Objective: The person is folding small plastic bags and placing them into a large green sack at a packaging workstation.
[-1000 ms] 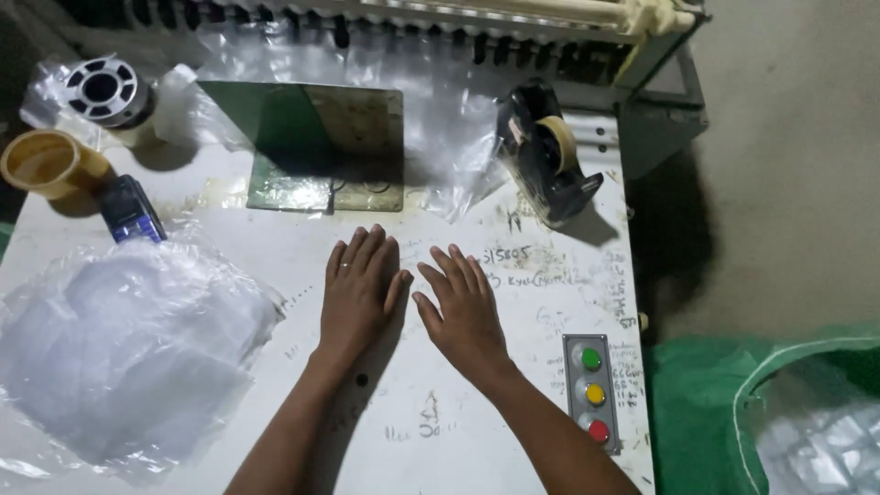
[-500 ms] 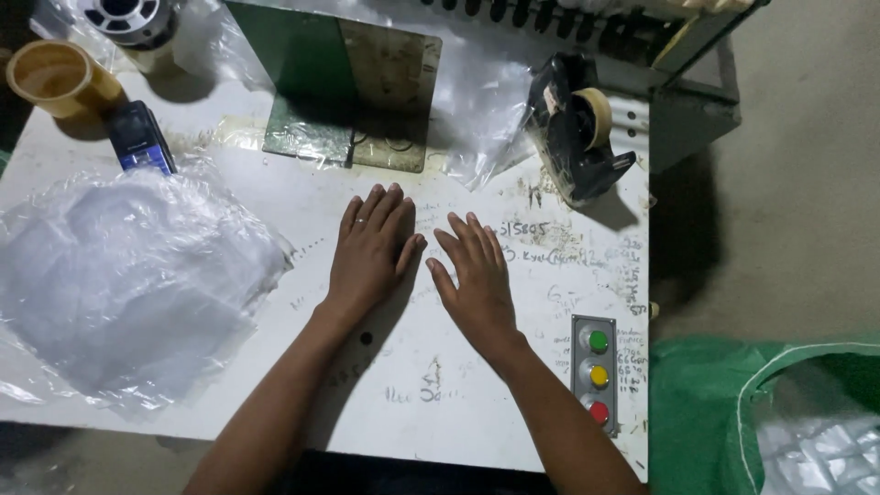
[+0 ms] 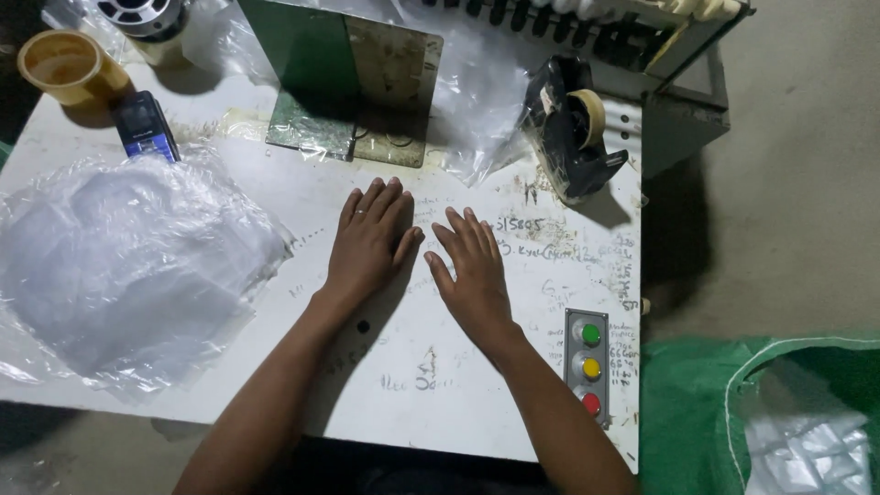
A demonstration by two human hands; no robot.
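My left hand [image 3: 368,240] and my right hand [image 3: 472,271] lie flat, palms down, side by side on the scuffed white table [image 3: 458,403], fingers spread and pointing away from me. Neither hand holds anything. A ring shows on a finger of my left hand. A pile of clear plastic bags [image 3: 128,261] lies just left of my left hand. Beyond my fingertips stands a green metal plate [image 3: 353,92] with a worn panel.
A black tape dispenser [image 3: 573,128] sits at the back right. A small panel with green, yellow and red buttons [image 3: 588,367] is near the table's right edge. A yellow cup [image 3: 62,66] and a dark phone [image 3: 145,126] sit back left. A green sack [image 3: 761,422] holding bagged items stands on the floor at right.
The view has shifted, so the table and hands sit lower and more to the right in the frame. Both hands stay flat on the table.
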